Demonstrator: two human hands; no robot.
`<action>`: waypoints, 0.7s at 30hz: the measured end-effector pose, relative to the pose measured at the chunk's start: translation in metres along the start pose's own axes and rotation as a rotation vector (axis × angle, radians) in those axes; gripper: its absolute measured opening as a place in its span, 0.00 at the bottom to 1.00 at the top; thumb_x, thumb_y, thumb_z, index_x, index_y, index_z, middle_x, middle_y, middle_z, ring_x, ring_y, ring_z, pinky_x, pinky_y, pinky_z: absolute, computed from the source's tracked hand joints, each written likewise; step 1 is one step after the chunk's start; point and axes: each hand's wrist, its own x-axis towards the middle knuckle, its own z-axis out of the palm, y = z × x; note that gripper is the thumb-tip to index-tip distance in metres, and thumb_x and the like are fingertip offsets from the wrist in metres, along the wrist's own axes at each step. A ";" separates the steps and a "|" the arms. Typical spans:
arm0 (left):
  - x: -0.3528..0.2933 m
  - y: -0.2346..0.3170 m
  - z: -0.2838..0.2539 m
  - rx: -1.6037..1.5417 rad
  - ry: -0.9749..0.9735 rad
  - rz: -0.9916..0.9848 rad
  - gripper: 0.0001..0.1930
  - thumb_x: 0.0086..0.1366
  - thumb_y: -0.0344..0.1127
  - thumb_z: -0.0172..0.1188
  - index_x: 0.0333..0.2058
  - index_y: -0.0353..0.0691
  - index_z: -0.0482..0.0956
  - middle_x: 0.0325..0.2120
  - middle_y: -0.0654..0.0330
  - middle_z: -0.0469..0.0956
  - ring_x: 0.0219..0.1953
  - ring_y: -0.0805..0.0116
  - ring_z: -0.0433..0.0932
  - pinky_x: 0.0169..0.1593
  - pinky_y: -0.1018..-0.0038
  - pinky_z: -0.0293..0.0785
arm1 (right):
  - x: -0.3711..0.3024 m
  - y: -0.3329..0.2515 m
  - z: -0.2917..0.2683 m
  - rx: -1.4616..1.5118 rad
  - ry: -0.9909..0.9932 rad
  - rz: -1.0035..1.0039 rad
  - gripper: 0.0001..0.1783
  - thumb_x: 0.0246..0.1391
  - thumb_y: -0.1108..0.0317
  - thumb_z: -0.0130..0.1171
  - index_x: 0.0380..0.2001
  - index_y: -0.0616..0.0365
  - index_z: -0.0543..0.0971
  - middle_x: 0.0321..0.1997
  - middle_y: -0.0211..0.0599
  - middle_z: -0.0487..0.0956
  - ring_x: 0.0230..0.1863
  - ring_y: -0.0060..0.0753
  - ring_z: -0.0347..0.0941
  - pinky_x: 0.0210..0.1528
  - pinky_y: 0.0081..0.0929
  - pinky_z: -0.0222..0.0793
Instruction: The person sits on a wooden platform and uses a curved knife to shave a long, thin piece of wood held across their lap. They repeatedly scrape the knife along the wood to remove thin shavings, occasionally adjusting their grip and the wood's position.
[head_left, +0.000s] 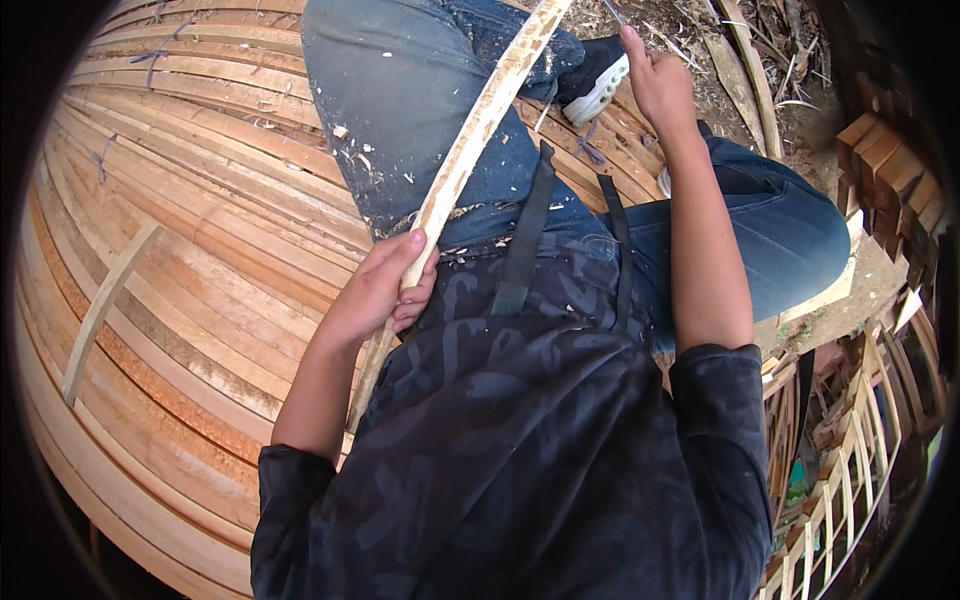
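A long, pale wooden stick [482, 125] with patches of brown bark runs slantwise across my left thigh, from beside my waist up past the top edge. My left hand [385, 280] is closed around its lower part, thumb lying along the wood. At the upper right, my right hand [660, 88] is closed with the thumb stretched forward. It grips a thin, bluish-grey tool [614, 12], perhaps a knife, of which only a sliver shows beside the thumb; the rest is cut off by the top edge or hidden by the hand.
I sit on stacked sawn wooden strips [200, 270], some tied with purple string [155, 62]. A short curved strip [108, 310] lies across them. Wood shavings cover my jeans [400, 120] and the ground. Cut timber [890, 175] and a slatted wooden frame [845, 490] stand at right.
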 end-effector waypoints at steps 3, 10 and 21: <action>0.003 0.000 0.000 -0.091 -0.097 0.001 0.23 0.72 0.56 0.36 0.26 0.43 0.62 0.08 0.71 0.52 0.06 0.82 0.49 0.08 0.83 0.46 | -0.029 -0.028 0.000 0.022 -0.092 -0.090 0.42 0.54 0.33 0.47 0.16 0.68 0.78 0.20 0.62 0.76 0.29 0.63 0.75 0.36 0.48 0.71; 0.007 -0.006 0.008 -0.131 -0.142 0.008 0.24 0.72 0.57 0.35 0.25 0.44 0.61 0.08 0.72 0.51 0.06 0.84 0.47 0.07 0.84 0.46 | -0.082 -0.058 -0.001 -0.162 -0.024 -0.439 0.41 0.52 0.31 0.47 0.12 0.62 0.77 0.11 0.51 0.73 0.16 0.52 0.73 0.21 0.40 0.71; 0.007 -0.014 0.004 -0.136 -0.158 -0.008 0.25 0.71 0.59 0.33 0.24 0.46 0.59 0.06 0.73 0.49 0.05 0.84 0.47 0.06 0.84 0.43 | -0.050 -0.020 -0.010 -0.321 0.060 -0.230 0.43 0.53 0.28 0.42 0.15 0.62 0.79 0.16 0.53 0.76 0.22 0.55 0.76 0.28 0.44 0.73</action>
